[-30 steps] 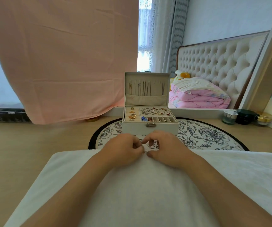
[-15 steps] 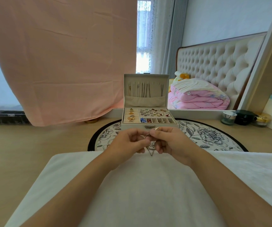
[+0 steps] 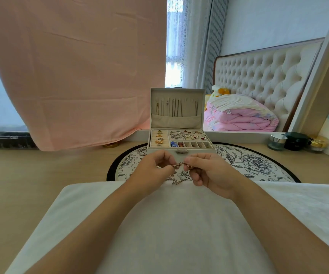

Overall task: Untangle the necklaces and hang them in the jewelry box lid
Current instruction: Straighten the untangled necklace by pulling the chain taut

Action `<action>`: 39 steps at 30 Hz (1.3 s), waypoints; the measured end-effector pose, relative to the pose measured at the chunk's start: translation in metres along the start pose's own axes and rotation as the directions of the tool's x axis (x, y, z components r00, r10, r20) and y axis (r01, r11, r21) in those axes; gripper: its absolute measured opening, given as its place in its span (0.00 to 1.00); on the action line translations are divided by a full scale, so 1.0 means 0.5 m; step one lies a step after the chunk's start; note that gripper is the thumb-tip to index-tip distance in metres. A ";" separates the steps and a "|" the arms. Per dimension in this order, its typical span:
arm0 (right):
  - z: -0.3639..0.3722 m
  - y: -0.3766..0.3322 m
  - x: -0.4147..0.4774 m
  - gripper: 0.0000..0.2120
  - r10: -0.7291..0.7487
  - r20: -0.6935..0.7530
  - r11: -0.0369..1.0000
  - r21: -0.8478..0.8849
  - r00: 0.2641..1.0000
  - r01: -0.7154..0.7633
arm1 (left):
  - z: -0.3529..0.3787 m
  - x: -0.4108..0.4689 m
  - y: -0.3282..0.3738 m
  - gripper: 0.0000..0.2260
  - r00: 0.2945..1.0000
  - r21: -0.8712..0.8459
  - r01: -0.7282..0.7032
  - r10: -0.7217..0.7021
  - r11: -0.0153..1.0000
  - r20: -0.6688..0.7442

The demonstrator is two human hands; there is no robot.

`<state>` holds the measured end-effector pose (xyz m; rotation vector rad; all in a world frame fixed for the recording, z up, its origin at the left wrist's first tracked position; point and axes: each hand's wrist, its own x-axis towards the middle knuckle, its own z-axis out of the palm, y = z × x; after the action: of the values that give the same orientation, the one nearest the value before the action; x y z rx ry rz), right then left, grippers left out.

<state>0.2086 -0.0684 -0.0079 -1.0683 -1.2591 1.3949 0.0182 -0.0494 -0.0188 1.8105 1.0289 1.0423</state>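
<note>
**Tangle held up between both hands, lid waiting behind**

The work is at the untangling step. At the middle of the frame, the left hand [image 3: 155, 171] and the right hand [image 3: 209, 173] each pinch one end of a gold-coloured necklace tangle [image 3: 178, 165] between thumb and fingertips, the other fingers curled in. The tangle is held in the air above the far edge of the white towel [image 3: 169, 224]. A short length of chain droops from it toward the towel. How many necklaces are caught in the bunch is too small to tell.

Just behind the hands, the jewelry box [image 3: 207, 150] stands open on a round floral mat [image 3: 258, 165] on the tabletop [image 3: 41, 175]. Its lid [image 3: 176, 93] is upright, with several chains [image 3: 172, 108] already hanging in a row into the pocket below. Some places in that row look free, mostly toward the right.

Judging from this, the knot is not loose yet. The next move calls for easing the two pinches gently apart and picking one strand free, not pulling hard, since a tug would likely tighten a fine chain. Only then can one end go to the lid.
</note>
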 end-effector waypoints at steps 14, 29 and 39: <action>-0.005 -0.001 -0.001 0.05 -0.216 -0.045 0.955 -0.219 0.975 0.202 | 0.000 0.008 -0.003 0.05 0.995 -0.116 0.093 -0.088 0.989 0.044; 0.000 0.011 0.005 0.03 -0.360 -0.064 0.754 -0.607 0.931 0.250 | 0.010 0.004 -0.009 0.05 0.995 -0.081 0.099 -0.101 0.992 -0.021; 0.012 0.014 -0.003 0.06 -0.145 -0.159 0.827 -0.561 0.977 0.032 | 0.009 0.001 -0.013 0.02 0.994 -0.085 0.105 -0.107 0.991 -0.022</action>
<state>0.2023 -0.0713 -0.0143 -1.4765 -1.5914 0.8293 0.0209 -0.0477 -0.0259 1.6603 1.0696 1.0325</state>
